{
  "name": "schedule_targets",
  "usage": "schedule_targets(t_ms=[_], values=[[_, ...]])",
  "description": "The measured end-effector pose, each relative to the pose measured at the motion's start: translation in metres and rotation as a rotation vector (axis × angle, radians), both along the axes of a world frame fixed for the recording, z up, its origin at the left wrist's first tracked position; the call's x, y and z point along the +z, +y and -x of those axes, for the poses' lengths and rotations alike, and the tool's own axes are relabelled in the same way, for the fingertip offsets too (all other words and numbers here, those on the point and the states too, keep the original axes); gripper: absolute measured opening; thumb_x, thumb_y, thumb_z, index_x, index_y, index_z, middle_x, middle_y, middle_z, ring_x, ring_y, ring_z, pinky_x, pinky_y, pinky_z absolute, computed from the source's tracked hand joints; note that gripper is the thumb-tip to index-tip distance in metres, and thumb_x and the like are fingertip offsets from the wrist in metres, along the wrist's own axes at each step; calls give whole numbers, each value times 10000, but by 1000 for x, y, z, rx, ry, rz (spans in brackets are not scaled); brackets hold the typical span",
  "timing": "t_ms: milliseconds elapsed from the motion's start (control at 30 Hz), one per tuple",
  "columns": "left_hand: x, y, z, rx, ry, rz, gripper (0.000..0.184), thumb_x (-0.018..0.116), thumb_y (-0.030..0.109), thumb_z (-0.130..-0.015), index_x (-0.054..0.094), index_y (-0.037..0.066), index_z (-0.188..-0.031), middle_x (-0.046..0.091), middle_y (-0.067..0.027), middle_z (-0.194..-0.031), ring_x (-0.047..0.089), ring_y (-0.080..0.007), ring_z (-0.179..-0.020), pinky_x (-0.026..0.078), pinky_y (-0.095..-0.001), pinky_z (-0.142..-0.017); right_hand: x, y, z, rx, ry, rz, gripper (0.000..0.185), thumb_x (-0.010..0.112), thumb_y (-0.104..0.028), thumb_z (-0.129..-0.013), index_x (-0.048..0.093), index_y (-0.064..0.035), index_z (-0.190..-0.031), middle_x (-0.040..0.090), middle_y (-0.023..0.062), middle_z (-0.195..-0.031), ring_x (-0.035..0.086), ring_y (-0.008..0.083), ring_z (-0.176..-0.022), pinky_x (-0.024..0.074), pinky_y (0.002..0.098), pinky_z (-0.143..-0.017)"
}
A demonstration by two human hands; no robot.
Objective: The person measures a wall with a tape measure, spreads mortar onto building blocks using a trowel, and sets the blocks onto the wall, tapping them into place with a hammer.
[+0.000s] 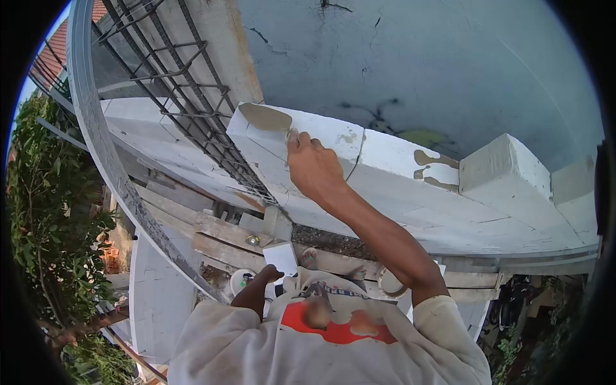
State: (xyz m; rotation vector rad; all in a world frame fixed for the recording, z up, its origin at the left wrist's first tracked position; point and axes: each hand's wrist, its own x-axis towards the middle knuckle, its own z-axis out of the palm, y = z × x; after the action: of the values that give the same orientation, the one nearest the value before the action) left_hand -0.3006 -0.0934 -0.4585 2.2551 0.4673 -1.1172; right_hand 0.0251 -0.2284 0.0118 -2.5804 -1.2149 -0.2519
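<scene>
- Trowel (264,117): leaf-shaped blade, dull grey-brown, rounded at the tip; it lies nearly flat along the top of the white block wall (398,215), at the wall's left end. The handle is largely hidden by the fingers.
- Right hand (314,163): closed around the trowel's handle at the wall's top edge, knuckles upward; the forearm slants across the wall's near face, elbow bent.
- Left hand (272,274): lowered on the near side of the wall, beside a loose white block (280,255); whether it grips the block cannot be told.
- Mortar (427,158): grey-brown patches on the wall's top, right of the trowel, next to a raised block (491,170).
- Rebar cage (239,170): beyond the wall's left end.
</scene>
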Motion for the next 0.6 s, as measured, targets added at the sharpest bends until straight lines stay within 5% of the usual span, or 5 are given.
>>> schedule_targets(t_ms=[167,267,433,600], values=[[3,14,-6,10,-62,11,672,706,600,-898,766,-40,-1096,723,-295,-1202,678,-453,-1156,533,-494,-1006,0,-20,14,-99,-279,252,597,703,-77,-833,600,140,-1379,640,134,-986,697,210,-857,609,335,-559],[7,15,-25,54,-101,42,702,698,549,-889,704,-70,-1220,671,-308,-1307,637,-442,-1246,514,-483,-1060,-6,-73,23,-192,-331,371,615,702,-75,-829,591,142,-1393,632,136,-990,689,205,-846,612,329,-572],[21,10,-65,122,-82,126,763,683,474,-883,601,-84,-1398,566,-313,-1484,564,-426,-1377,455,-454,-1157,-10,-163,29,-475,-231,361,618,669,-36,-859,533,152,-1431,628,146,-991,696,269,-805,638,389,-628],[2,7,-77,90,-137,174,770,699,513,-883,620,-63,-1388,613,-305,-1429,581,-432,-1353,471,-451,-1139,-17,-167,46,-613,-7,128,692,614,-11,-898,363,178,-1515,578,212,-1098,669,381,-921,625,452,-725]])
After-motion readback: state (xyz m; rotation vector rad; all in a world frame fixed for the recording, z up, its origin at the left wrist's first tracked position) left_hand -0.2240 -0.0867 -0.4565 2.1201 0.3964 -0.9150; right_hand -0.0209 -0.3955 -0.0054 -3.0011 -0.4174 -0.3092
